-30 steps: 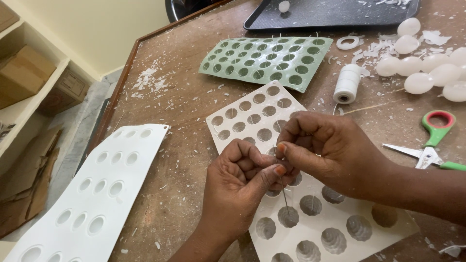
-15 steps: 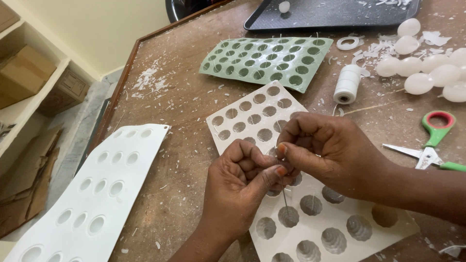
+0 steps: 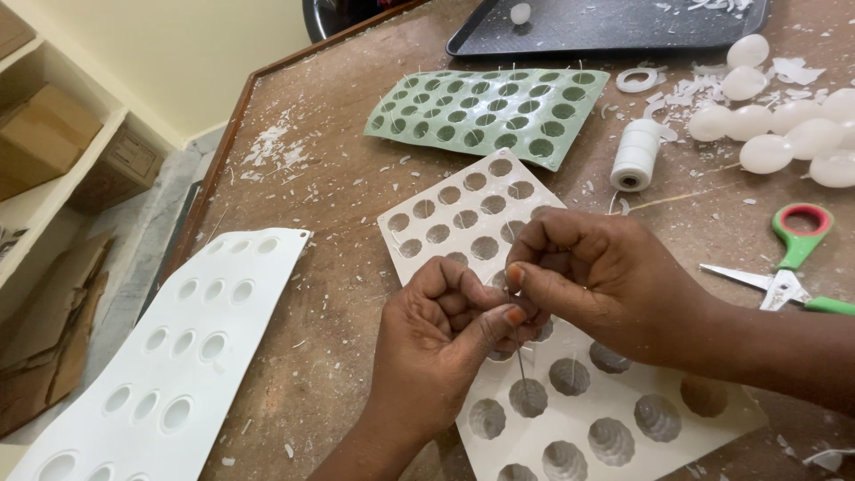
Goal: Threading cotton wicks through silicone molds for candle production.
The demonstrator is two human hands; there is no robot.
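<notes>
Left hand: the left hand (image 3: pixel 441 334) is curled into a loose fist, its thumb and forefinger pinching the top of a thin needle (image 3: pixel 519 365).
Right hand: the right hand (image 3: pixel 601 281) has its fingertips closed tight at that same spot, seemingly on a fine thread too thin to make out.
Needle: hangs point down over the white mould (image 3: pixel 534 356), just above a ribbed cup.
Handling: the needle looks light, stiff, slippery and sharp, so it is best pinched near the top, away from the point.
Beyond the white mould: a green mould (image 3: pixel 490 111), a thread spool (image 3: pixel 634 156) and white wax balls (image 3: pixel 770 134).
Right of it: scissors (image 3: pixel 788 267).
Left of it: a long white tray (image 3: pixel 169 356).
Surface: a brown table (image 3: pixel 303 187) flecked with wax.
</notes>
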